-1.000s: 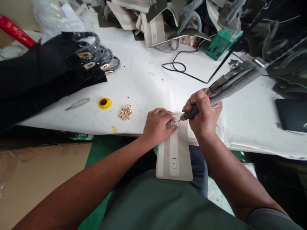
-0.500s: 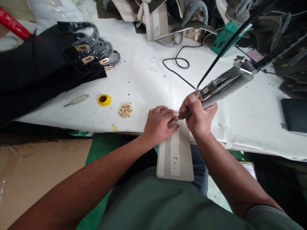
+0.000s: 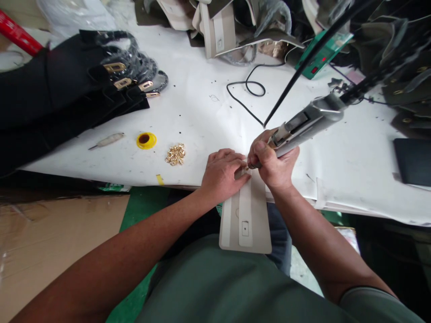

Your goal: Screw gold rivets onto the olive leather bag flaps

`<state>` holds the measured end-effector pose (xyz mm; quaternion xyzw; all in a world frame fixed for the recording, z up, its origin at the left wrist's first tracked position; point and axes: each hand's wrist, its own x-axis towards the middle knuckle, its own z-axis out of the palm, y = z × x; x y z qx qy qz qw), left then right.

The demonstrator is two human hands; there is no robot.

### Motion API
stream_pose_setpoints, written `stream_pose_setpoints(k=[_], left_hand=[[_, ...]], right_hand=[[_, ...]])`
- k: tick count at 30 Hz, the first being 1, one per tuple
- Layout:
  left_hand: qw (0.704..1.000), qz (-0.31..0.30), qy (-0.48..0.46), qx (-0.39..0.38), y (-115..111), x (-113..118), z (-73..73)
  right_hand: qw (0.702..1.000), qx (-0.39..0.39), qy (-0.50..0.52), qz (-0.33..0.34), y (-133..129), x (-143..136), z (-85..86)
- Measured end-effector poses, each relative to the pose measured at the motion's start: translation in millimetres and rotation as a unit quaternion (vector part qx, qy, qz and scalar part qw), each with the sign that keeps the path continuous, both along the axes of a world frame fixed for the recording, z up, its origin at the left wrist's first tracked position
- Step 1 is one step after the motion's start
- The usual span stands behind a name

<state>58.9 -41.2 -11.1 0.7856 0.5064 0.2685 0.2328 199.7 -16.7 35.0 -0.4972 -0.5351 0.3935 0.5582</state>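
A beige flat panel [image 3: 261, 215] with a pale strip down its middle lies over the table's front edge, its lower part hanging off. Bent over its upper end, my left hand [image 3: 225, 174] pinches at a small spot there; what its fingertips hold is too small to make out. My right hand [image 3: 274, 161] is wrapped round a grey power screwdriver [image 3: 308, 123], which slants up to the right. The tool's tip is at the panel's upper end, beside my left fingertips. Small gold-coloured metal pieces [image 3: 175, 154] lie in a pile to the left.
On the white table [image 3: 198, 107] are a yellow ring [image 3: 146, 140], a pointed tool [image 3: 107, 141] and a black cable [image 3: 247, 104]. Black pieces with gold fittings [image 3: 50, 89] fill the left. Beige parts [image 3: 220, 33] and a green box [image 3: 313, 58] stand behind; a dark flat object [image 3: 412, 161] lies right.
The screwdriver and my right hand have moved slightly left and down, closer to my left fingertips. Red lights now show on the green box. My left hand has barely moved.
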Motion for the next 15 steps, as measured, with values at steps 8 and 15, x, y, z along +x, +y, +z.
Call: stream_pose_setpoints(k=[8, 15], left_hand=[[1.0, 0.001, 0.008, 0.002, 0.2, 0.9, 0.7], [1.0, -0.001, 0.006, 0.002, 0.2, 0.2, -0.4]], right_hand=[[0.999, 0.002, 0.027, 0.027, 4.6, -1.2, -5.7], [1.0, 0.003, -0.004, 0.013, 7.3, -3.2, -9.4]])
